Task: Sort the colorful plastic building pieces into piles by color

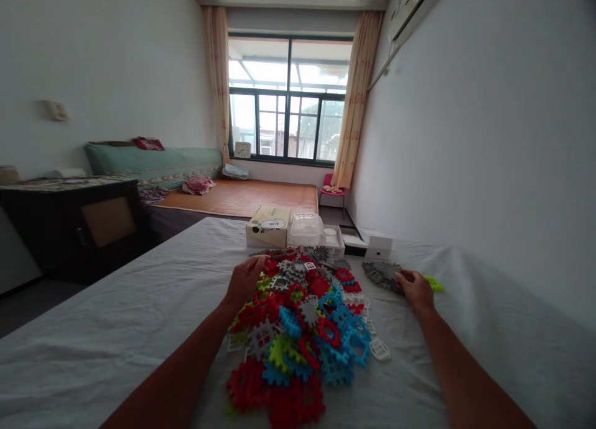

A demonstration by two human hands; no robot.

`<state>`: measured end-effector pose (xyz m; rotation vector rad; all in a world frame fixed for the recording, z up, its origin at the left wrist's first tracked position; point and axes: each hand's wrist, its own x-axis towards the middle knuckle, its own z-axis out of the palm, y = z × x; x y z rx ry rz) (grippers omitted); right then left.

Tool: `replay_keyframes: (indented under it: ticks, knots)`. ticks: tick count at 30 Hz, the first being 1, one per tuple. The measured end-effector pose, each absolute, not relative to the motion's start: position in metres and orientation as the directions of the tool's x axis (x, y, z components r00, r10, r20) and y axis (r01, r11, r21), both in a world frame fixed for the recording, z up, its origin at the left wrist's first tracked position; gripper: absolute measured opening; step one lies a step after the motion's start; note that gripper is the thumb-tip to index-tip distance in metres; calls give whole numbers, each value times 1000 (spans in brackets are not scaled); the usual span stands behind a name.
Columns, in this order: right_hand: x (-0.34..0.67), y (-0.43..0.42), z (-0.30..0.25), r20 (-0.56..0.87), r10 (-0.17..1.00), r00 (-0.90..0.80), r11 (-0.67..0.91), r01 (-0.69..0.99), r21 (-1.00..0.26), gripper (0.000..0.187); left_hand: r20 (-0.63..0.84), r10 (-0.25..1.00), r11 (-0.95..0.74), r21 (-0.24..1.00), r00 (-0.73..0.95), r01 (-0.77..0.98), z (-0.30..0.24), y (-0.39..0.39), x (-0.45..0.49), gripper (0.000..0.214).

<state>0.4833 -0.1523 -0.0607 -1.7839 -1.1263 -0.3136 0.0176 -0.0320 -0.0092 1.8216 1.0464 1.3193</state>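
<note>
At centre right, the right hand (416, 288) pinches grey toothed pieces (379, 274), likely light, stiff, best edge-held; the left hand's (246, 281) grip I cannot tell.

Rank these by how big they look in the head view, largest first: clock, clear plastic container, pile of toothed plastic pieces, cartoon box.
1. Pile of toothed plastic pieces, also nearest the camera
2. Cartoon box
3. Clear plastic container
4. Clock, farthest away, so it looks smaller
</note>
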Motion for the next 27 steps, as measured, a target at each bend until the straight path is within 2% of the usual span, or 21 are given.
replay_keyframes:
  ticks: [3,6,10,13,18,23,25,27]
  knots:
    - [485,-151,-62,612,488,623,-206,763,-612,39,517,838,-544,769,174,335,-12,-28,12,40]
    - [480,-147,-60,625,459,632,-250,767,-592,42,559,768,-640,666,312,383,-8,-32,11,34]
    - [453,-141,-51,657,544,521,-172,836,-521,41,430,691,-707,571,580,419,-1,-45,14,32]
    - [423,-140,-43,690,612,385,-60,893,-446,37,357,649,-730,541,672,418,-1,-49,13,35]
    - [375,-143,-30,677,709,199,132,905,-404,29,371,659,-741,470,654,480,-6,-46,12,26]
    - [332,-150,-15,610,784,110,240,854,-462,29,492,716,-688,379,496,618,5,-50,14,33]
    - [311,-155,-7,574,816,73,282,816,-504,28,541,701,-700,395,465,595,9,-58,18,36]
    - [289,-163,2,525,851,24,325,762,-561,30,562,646,-756,382,516,531,11,-69,26,37]
